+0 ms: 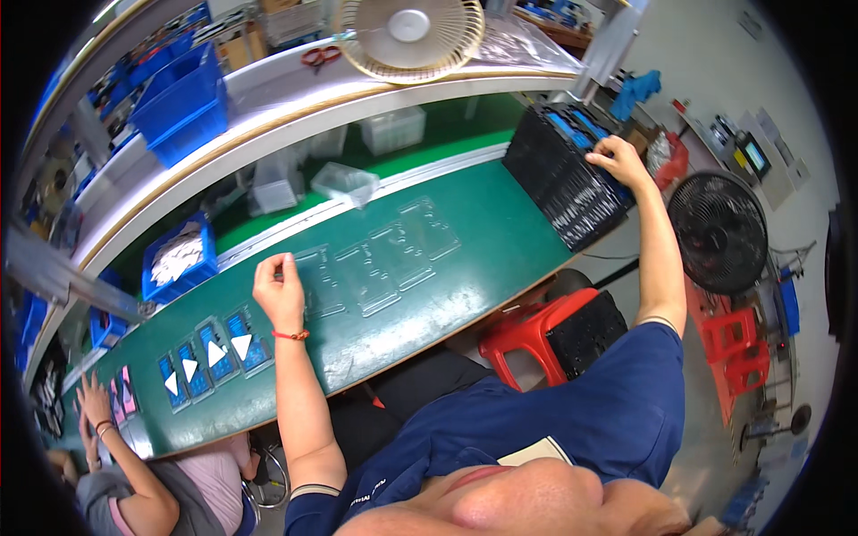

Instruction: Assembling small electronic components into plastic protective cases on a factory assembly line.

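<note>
The black stack (556,183) stands at the right end of the green bench (500,228), layered tray on tray, with blue pieces (572,128) in its top. The right hand (618,163) is at the top of this stack, thumb and fingers brought close together; whether they hold anything I cannot tell. The left hand (279,290) is over the bench, just beside the leftmost of four clear trays (430,229), its fingers curled into a narrow grip; I cannot tell if something is inside.

Left of that hand, four blue packs (211,344) lie in a row, each with a white triangle. Near the back edge, a small blue bin (191,284) holds white pieces (177,257). Clear boxes (347,183) sit along the green strip behind the bench, and a larger blue bin (183,121) is on the shelf above.

Open green surface runs between the clear trays and the stack, and along the front edge. A red stool (514,338) is below that edge, near the stack. A co-worker's hand (92,399) is at the far left, well apart from both.
</note>
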A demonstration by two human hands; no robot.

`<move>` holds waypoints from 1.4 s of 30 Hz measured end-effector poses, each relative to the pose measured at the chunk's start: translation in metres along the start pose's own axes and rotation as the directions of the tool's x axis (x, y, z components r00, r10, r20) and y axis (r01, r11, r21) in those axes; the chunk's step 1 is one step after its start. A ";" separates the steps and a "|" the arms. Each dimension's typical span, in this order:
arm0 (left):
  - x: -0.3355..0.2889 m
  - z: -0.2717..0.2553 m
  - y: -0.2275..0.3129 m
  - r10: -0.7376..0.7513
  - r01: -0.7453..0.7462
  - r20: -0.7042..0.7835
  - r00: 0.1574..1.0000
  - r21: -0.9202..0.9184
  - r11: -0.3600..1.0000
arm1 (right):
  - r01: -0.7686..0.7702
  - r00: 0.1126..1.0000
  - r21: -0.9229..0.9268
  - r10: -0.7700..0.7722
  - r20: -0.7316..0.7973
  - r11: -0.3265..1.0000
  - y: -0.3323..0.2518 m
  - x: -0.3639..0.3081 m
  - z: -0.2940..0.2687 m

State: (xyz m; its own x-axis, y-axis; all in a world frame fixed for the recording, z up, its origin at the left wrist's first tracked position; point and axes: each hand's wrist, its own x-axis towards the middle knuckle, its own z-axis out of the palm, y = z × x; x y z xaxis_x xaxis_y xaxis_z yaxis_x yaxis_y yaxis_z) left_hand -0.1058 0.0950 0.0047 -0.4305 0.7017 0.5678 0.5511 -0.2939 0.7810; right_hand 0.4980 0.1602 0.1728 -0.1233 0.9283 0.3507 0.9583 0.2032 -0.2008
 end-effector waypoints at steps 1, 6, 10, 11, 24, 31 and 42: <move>0.000 0.001 -0.001 -0.008 0.008 -0.002 1.000 -0.021 1.000 | 0.026 0.999 -0.006 -0.026 -0.032 1.000 0.004 -0.003 0.000; 0.001 -0.003 0.002 -0.040 0.040 -0.007 0.999 -0.038 0.998 | 0.038 0.994 -0.025 -0.040 -0.098 0.999 -0.002 -0.006 0.007; 0.000 -0.005 0.001 -0.042 0.042 0.011 0.999 -0.018 0.999 | 0.003 0.999 -0.003 -0.003 -0.041 1.000 -0.009 0.002 0.010; 0.000 -0.006 0.002 -0.043 0.043 0.007 0.999 -0.011 0.999 | -0.013 0.999 -0.043 0.012 -0.034 0.999 -0.014 0.004 0.010; 0.000 0.001 -0.012 -0.086 0.090 0.045 0.995 -0.091 0.992 | -0.118 0.985 0.025 0.120 -0.125 0.993 0.004 0.028 0.005; 0.004 -0.009 -0.025 -0.109 0.109 0.019 0.994 -0.042 0.993 | -0.202 0.979 -0.131 0.195 -0.061 0.971 0.060 0.126 0.014; 0.006 -0.013 -0.018 -0.155 0.155 -0.014 0.988 -0.019 0.988 | 0.072 0.976 -0.152 -0.101 -0.192 0.986 0.111 0.149 0.061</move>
State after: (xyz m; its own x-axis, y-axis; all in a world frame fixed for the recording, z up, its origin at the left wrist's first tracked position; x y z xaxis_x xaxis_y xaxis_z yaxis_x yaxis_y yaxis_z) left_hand -0.1275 0.0962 -0.0031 -0.5209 0.7294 0.4433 0.4637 -0.1942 0.8644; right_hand 0.5705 0.3405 0.1467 -0.1678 0.8259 0.5382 0.9750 0.2198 -0.0333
